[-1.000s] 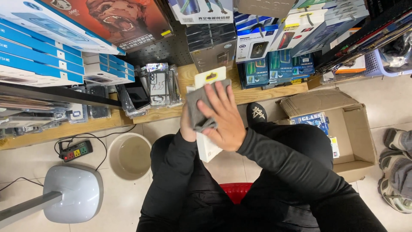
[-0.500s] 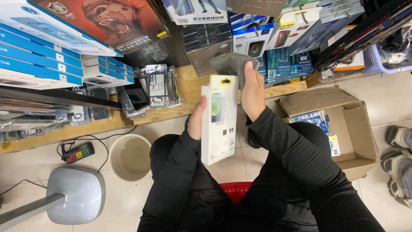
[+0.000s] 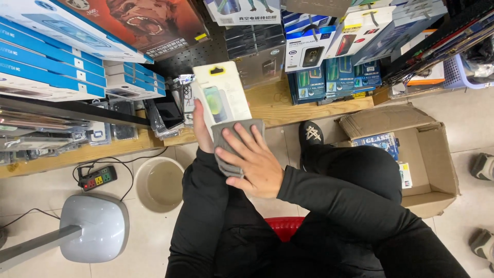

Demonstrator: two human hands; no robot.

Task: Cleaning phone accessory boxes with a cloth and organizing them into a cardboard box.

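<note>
A white flat retail box (image 3: pixel 222 95) with a phone picture on its face is held upright in front of me by my left hand (image 3: pixel 200 128), whose fingers grip its left edge from behind. My right hand (image 3: pixel 254 162) presses a folded grey cloth (image 3: pixel 229 144) flat against the lower part of the box, fingers spread over the cloth. Both arms are in black sleeves above my black-trousered lap.
Low wooden shelves (image 3: pixel 288 110) carry stacked blue and white boxes and packaged accessories. An open cardboard carton (image 3: pixel 432 154) sits on the floor at right, a round beige bucket (image 3: pixel 159 183), a power strip (image 3: pixel 96 177) and a grey fan base (image 3: pixel 95 226) at left. Another person's shoes (image 3: pixel 483 167) show at far right.
My right hand came back down from the box's top right edge and now presses the cloth on its lower face. The box tilted and shifted up-left.
</note>
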